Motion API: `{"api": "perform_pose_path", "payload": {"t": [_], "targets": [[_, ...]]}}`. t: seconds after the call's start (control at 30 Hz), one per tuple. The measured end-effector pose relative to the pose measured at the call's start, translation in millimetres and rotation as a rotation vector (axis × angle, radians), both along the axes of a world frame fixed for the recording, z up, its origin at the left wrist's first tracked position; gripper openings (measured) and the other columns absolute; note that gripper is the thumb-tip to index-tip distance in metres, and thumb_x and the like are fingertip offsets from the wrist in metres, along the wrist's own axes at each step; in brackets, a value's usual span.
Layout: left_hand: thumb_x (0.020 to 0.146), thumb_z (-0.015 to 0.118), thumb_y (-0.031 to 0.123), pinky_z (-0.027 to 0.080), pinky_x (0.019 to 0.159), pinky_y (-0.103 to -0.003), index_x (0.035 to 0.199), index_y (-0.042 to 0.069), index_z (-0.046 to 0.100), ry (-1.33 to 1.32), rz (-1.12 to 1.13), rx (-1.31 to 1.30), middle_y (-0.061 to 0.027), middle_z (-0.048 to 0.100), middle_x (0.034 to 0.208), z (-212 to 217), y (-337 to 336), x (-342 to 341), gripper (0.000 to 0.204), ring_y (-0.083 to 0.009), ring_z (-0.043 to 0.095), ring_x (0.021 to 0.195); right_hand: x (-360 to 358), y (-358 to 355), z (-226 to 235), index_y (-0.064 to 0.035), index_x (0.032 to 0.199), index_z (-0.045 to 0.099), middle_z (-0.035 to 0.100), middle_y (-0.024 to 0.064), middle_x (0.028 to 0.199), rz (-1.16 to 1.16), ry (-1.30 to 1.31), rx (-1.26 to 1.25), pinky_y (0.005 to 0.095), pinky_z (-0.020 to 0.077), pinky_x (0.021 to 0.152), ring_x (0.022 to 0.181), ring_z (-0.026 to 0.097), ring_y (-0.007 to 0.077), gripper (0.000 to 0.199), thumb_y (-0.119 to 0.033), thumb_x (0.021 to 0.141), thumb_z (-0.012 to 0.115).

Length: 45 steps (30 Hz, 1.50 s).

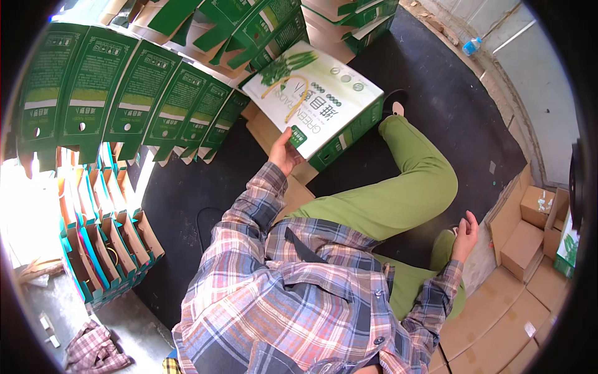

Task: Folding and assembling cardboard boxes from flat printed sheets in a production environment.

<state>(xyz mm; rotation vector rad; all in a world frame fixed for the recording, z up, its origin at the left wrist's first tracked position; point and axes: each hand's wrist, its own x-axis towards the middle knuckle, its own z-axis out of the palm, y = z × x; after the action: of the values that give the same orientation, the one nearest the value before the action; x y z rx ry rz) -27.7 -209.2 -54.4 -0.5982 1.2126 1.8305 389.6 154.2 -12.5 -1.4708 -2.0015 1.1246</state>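
Where the left grip (285, 154) clasps, the box (324, 84) extends forward.

The person's left hand (284, 157) grips the near edge of a white-and-green box (342, 109) at 12 o'clock, its thumb on the top face below a yellow cord handle (303, 103). Toward 3:30 the right hand (465, 238) holds nothing — fingers loosely curled. Green cartons (128, 93) stand in a row at 10 o'clock; brown boxes (498, 319) cover 4 o'clock — plaid cloth (93, 350) lies near 8.
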Motion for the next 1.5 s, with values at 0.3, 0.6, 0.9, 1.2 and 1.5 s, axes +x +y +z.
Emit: {"api": "perform_pose_path", "payload": {"t": [0.3,0.6,0.9,1.2,1.5], "targets": [[0.088,0.056,0.041,0.039,0.094,-0.039,0.128,0.004,0.047,0.349,-0.218,-0.178,-0.0073,0.056,0.120,-10.7,-29.6,0.8,0.055,-0.0194,0.052,0.109,11.6,-2.2,-0.6,-0.0055,0.117,0.058,0.059,0.0026,0.110,-0.018,0.026,-0.059,0.0235,0.0469,0.075,0.088,0.055,0.0100,0.029,-0.005,0.088,0.057],[0.084,0.061,0.043,0.045,0.088,-0.036,0.128,0.001,0.046,0.375,-0.191,-0.340,-0.0094,0.058,0.116,-43.4,-48.2,-8.5,0.062,-0.0203,0.058,0.102,21.3,-45.7,124.7,-0.0028,0.117,0.058,0.062,0.0057,0.102,-0.218,0.172,0.220,0.0244,0.0468,0.072,0.089,0.059,0.0114,0.026,-0.011,0.093,0.053],[0.088,0.057,0.039,0.050,0.079,-0.035,0.117,0.003,0.053,0.363,0.000,-0.135,-0.0088,0.062,0.107,-102.8,-45.5,-16.6,0.046,-0.0213,0.062,0.092,225.4,-190.4,-65.1,-0.0001,0.121,0.054,0.058,0.0119,0.117,-0.584,-0.091,-0.224,0.0317,0.0452,0.087,0.100,0.054,0.0168,0.037,-0.024,0.093,0.055],[0.091,0.054,0.036,0.050,0.083,-0.033,0.120,0.002,0.052,0.381,-0.099,-0.391,-0.0094,0.062,0.110,-77.7,-113.7,-26.1,0.045,-0.0207,0.062,0.096,38.0,-195.6,-105.9,-0.0009,0.125,0.052,0.056,0.0097,0.122,0.611,0.099,-1.319,0.0299,0.0431,0.091,0.107,0.053,0.0159,0.039,-0.022,0.093,0.054],[0.089,0.055,0.037,0.048,0.075,-0.030,0.109,-0.001,0.058,0.498,-0.110,-0.571,-0.0072,0.063,0.097,-38.7,-69.9,-22.4,0.043,-0.0161,0.061,0.086,-53.8,-148.2,-128.6,-0.0016,0.129,0.049,0.054,0.0075,0.127,0.970,0.281,-1.718,0.0281,0.0411,0.094,0.114,0.051,0.0150,0.041,-0.019,0.092,0.054]]}}
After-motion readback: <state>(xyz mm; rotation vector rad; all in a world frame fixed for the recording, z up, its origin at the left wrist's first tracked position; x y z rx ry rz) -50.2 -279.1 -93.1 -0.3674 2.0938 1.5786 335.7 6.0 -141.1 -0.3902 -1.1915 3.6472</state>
